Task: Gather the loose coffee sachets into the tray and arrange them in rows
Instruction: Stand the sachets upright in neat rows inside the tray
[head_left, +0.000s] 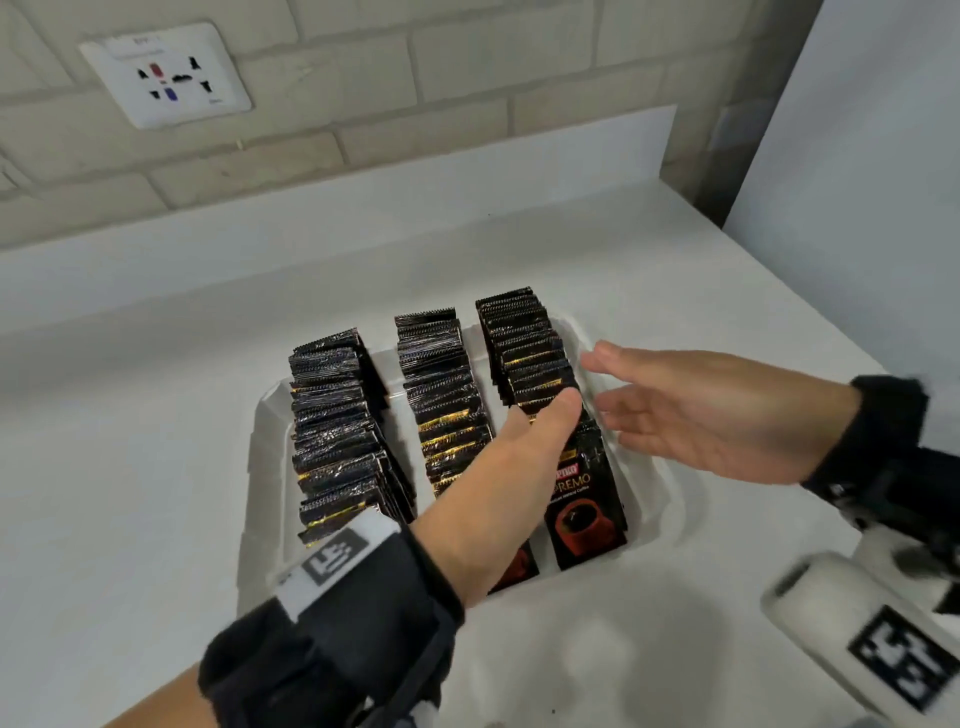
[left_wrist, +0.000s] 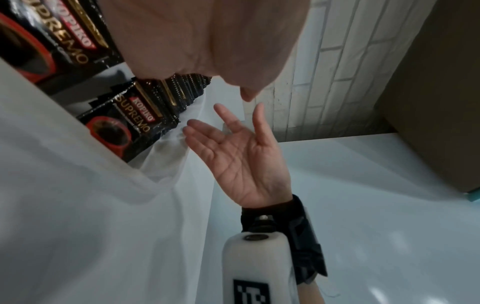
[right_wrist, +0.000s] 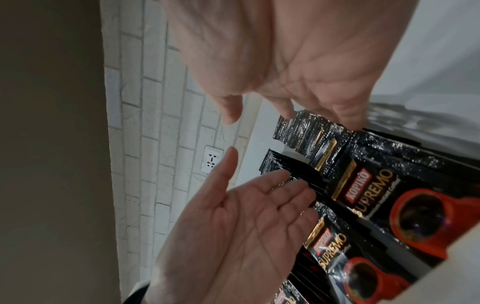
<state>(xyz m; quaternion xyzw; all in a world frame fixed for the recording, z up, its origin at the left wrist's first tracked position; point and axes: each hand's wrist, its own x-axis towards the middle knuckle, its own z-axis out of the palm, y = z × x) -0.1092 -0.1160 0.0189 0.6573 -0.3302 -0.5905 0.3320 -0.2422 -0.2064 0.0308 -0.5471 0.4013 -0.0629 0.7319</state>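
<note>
A white tray (head_left: 265, 441) on the counter holds three rows of black coffee sachets standing on edge: a left row (head_left: 337, 426), a middle row (head_left: 441, 395) and a right row (head_left: 530, 343). The front sachet (head_left: 587, 509) of the right row shows a red cup. My left hand (head_left: 540, 431) reaches in between the middle and right rows, its straight fingers (right_wrist: 280, 197) flat against the right row's left side. My right hand (head_left: 639, 400) hovers open just right of that row, palm (left_wrist: 241, 162) facing it, apart from the sachets. Neither hand holds anything.
The tray sits on a white counter (head_left: 130, 415) with a low backsplash and a brick wall behind. A wall socket (head_left: 166, 75) is at the upper left. A white panel (head_left: 857, 156) stands at the right, and a brown box (left_wrist: 441, 82) shows in the left wrist view.
</note>
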